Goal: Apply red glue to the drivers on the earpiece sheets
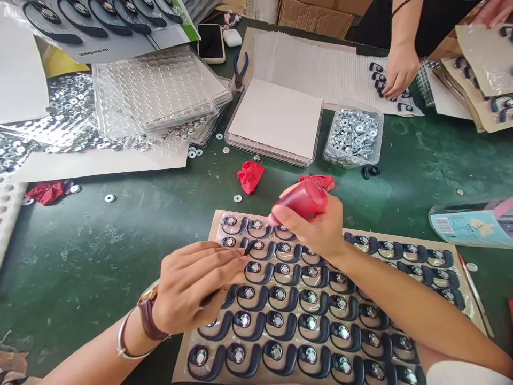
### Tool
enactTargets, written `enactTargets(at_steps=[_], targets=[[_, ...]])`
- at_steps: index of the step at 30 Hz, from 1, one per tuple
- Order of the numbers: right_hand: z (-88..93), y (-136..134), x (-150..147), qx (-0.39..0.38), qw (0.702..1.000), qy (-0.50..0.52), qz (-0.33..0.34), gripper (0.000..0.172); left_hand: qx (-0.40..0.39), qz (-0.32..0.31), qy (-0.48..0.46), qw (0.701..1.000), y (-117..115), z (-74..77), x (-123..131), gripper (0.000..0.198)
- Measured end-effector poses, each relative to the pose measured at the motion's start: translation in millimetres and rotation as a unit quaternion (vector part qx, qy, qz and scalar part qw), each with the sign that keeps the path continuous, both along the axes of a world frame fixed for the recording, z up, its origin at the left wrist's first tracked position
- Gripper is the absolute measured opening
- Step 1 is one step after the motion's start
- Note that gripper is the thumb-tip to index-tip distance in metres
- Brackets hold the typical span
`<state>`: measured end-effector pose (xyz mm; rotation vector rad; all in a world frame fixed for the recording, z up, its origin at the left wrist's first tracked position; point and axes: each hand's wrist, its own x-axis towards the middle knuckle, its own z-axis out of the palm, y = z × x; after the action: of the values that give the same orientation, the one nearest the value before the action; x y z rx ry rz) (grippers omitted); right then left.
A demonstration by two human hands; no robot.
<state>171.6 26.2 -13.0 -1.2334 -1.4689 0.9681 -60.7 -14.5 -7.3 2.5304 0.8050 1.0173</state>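
Note:
My right hand [320,227] is closed around a small red squeeze bottle [300,200], its nozzle tilted down to the left over the top row of parts. My left hand [196,283] is pinched on a thin dark tool whose tip [249,247] touches a black ear-hook piece. Both hands hover over a cardboard sheet [460,251] covered with rows of black ear-hook parts [280,321], each with a shiny round disc in it.
On the green table are a clear tub of metal washers [352,136], stacked clear blister trays [160,91], a white card stack [276,120], red rags [250,176], pliers [239,69], a phone [210,43]. Another person's hand [398,69] works at black parts far right.

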Motion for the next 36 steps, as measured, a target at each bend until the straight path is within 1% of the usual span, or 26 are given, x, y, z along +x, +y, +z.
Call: enactTargets(at_steps=[2, 4, 6, 9, 11, 14, 17, 20, 23, 27, 32, 34, 36], targets=[[-8.1, 9.4, -4.1, 0.028, 0.999, 0.011, -0.019, 0.027, 0.064, -0.005, 0.035, 0.997, 1.4, -2.9, 0.9, 0.019], [-17.3, 14.5, -8.4, 0.042, 0.999, 0.016, -0.027, 0.027, 0.107, -0.006, 0.055, 0.993, 4.5, -5.3, 2.5, 0.02], [-25.0, 15.5, -11.1, 0.039, 0.999, 0.012, -0.024, 0.025, 0.123, -0.015, 0.074, 0.99, 7.7, -6.2, 4.3, 0.02], [-32.3, 12.8, -11.5, 0.012, 1.0, 0.006, -0.003, 0.023, 0.141, -0.023, 0.097, 0.985, 8.7, -6.5, 7.1, 0.017], [-34.4, 10.9, -10.6, -0.005, 1.0, -0.004, 0.013, 0.023, 0.162, -0.026, 0.097, 0.982, 6.1, -8.1, 8.9, 0.016], [-34.6, 9.7, -9.7, -0.008, 0.999, -0.031, 0.026, 0.025, 0.185, -0.027, 0.1, 0.977, 0.7, -12.2, 11.1, 0.018], [-33.0, 10.4, -10.0, 0.007, 0.998, -0.057, 0.023, 0.027, 0.193, -0.03, 0.105, 0.975, -1.6, -14.6, 12.5, 0.02], [-31.8, 11.8, -10.4, 0.028, 0.996, -0.088, 0.003, 0.029, 0.188, -0.031, 0.101, 0.977, -0.3, -14.7, 13.3, 0.022], [-32.0, 12.7, -10.4, 0.034, 0.994, -0.107, -0.009, 0.03, 0.184, -0.031, 0.101, 0.977, 1.4, -13.9, 13.8, 0.022], [-32.3, 12.4, -10.4, 0.036, 0.995, -0.093, -0.004, 0.03, 0.184, -0.031, 0.098, 0.978, 1.7, -12.9, 14.1, 0.022], [-29.6, 11.6, -10.9, 0.073, 0.994, -0.08, 0.026, 0.027, 0.186, -0.027, 0.097, 0.977, 0.9, -12.9, 13.8, 0.022], [-29.6, 11.2, -10.8, 0.072, 0.995, -0.066, 0.016, 0.023, 0.183, -0.026, 0.099, 0.978, 1.1, -12.7, 13.5, 0.023], [-30.9, 10.7, -10.5, 0.055, 0.997, -0.052, -0.008, 0.022, 0.178, -0.025, 0.1, 0.979, 2.1, -11.5, 13.5, 0.023]])
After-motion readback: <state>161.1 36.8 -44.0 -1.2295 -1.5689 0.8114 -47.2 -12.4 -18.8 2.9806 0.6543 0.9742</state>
